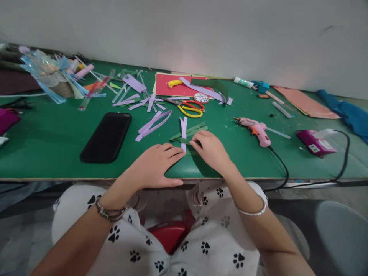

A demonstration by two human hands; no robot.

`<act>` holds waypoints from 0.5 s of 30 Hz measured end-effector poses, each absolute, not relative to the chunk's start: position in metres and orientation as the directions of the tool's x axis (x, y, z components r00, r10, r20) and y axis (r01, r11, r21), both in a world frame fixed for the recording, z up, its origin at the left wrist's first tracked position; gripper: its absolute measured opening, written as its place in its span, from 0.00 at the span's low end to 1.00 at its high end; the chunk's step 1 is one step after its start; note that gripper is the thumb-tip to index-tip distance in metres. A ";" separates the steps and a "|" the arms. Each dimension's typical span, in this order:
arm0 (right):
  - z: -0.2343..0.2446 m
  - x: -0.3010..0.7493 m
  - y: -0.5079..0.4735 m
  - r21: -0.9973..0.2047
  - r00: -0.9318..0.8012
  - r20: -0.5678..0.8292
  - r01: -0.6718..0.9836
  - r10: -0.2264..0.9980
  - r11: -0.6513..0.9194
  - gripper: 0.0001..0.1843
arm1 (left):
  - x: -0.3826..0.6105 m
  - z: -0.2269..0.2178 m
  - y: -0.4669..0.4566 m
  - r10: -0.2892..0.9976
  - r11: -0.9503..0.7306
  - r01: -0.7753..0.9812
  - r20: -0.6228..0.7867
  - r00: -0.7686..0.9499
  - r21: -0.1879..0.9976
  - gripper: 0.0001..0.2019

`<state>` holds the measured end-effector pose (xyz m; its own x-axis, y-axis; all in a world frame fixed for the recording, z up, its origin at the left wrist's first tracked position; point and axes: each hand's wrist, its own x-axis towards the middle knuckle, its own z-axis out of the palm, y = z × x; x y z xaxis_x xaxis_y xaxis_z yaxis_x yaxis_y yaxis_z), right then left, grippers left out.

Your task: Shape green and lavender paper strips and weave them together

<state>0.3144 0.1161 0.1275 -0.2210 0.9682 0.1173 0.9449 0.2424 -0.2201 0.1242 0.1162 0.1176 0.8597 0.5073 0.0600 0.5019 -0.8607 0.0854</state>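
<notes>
My left hand (156, 165) lies flat at the front edge of the green table (51, 138), fingers stretched out toward a lilac paper strip (183, 130). My right hand (209, 149) is curled just to the right, its fingertips pressed on the crossing of that lilac strip and some green paper strips (189, 131). Whether the fingers pinch the green strip or only press on it is hard to tell.
A black phone (107, 136) lies left of my hands, a pink glue gun (255, 130) with its black cord to the right. Behind are yellow-and-red scissors (191, 108), a red sheet (175, 86), loose lilac strips (152, 124), a ribbon bundle (54, 76) and a magenta box (314, 142).
</notes>
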 end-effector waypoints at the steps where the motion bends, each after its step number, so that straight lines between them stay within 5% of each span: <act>1: 0.127 0.312 0.115 -0.195 -0.190 0.107 0.959 0.976 0.208 0.05 | 0.124 0.117 0.116 0.506 -0.861 0.501 0.059 0.860 0.087 0.32; 9: 0.128 0.309 0.120 -0.286 -0.116 0.013 0.951 0.993 0.114 0.13 | 0.124 0.118 0.116 0.513 -0.857 0.506 0.075 0.855 0.092 0.32; 15: 0.132 0.316 0.127 -0.437 -0.139 -0.016 0.892 0.990 0.118 0.09 | 0.124 0.119 0.115 0.509 -0.860 0.503 0.075 0.857 0.092 0.30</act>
<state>0.3158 0.1271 0.1320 -0.1387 0.9902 -0.0164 0.8917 0.1177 -0.4371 0.1241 0.1154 0.1188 0.8574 0.5092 0.0754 0.5025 -0.8597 0.0916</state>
